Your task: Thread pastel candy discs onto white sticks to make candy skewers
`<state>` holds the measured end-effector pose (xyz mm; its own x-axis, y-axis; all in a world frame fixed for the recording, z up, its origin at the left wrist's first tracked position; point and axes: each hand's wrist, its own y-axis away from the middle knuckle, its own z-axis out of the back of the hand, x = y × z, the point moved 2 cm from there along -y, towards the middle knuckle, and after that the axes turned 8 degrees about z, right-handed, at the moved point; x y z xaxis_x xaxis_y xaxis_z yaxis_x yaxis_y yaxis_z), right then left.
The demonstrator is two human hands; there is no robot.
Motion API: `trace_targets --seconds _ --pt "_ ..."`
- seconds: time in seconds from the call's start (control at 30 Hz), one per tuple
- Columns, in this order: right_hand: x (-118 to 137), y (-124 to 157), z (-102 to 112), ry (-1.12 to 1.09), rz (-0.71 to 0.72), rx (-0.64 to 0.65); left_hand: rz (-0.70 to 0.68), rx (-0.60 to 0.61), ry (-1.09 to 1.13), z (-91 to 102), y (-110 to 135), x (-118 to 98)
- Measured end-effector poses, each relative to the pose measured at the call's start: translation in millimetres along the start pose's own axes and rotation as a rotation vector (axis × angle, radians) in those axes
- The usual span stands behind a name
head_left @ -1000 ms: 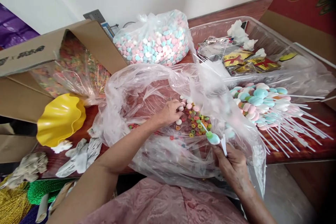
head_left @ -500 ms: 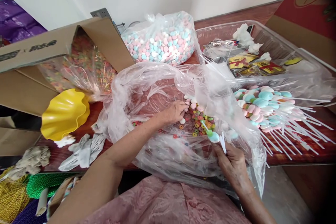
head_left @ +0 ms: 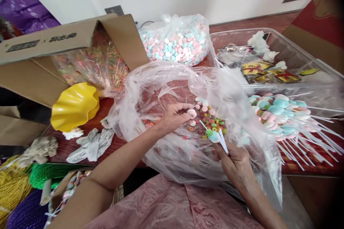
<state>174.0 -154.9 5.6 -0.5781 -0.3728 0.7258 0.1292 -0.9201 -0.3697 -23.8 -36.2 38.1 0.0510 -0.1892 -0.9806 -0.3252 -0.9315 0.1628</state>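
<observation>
My left hand (head_left: 173, 117) is closed in a pinch on a pale pink and white marshmallow disc (head_left: 191, 113) above the open clear plastic bag (head_left: 138, 86). My right hand (head_left: 235, 160) grips several white sticks (head_left: 223, 143). One of them carries a blue marshmallow disc (head_left: 214, 136) and a green gummy ring (head_left: 209, 132), with its tip poking out beyond them. Below the hands, coloured gummy rings (head_left: 219, 126) and a few pink and white discs (head_left: 204, 108) lie in the bag.
Finished candy skewers (head_left: 279, 114) are piled at the right. Behind stand a bag of pastel discs (head_left: 176, 44) and a clear plastic bin (head_left: 279, 34) of wrappers. On the left are a cardboard box (head_left: 61, 37) with bagged gummy rings, a yellow wavy bowl (head_left: 73, 109) and gloves (head_left: 92, 145).
My left hand has risen from the loose candy with a disc pinched in its fingers. My right hand has turned the sticks slightly leftward. The whole view has shifted a little.
</observation>
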Motion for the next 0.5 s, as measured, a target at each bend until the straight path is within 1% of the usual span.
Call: trace_targets --seconds 0.07,0.17,0.23,0.33,0.5 --pt "6 -6 -7 -0.012 0.024 0.015 0.026 -0.043 0.137 3.6 21 0" --pt "14 -12 -20 -0.013 0.068 0.061 -0.042 -0.116 0.223 8.4 45 5" --pt "17 -14 -26 0.018 0.088 0.097 -0.127 -0.184 0.198 12.1 55 10" --pt "20 -13 -31 0.098 0.124 0.141 -0.262 -0.285 0.099 18.7 65 17" --pt "27 -9 -36 0.159 0.213 0.199 -0.432 -0.391 -0.071 31.1 68 28"
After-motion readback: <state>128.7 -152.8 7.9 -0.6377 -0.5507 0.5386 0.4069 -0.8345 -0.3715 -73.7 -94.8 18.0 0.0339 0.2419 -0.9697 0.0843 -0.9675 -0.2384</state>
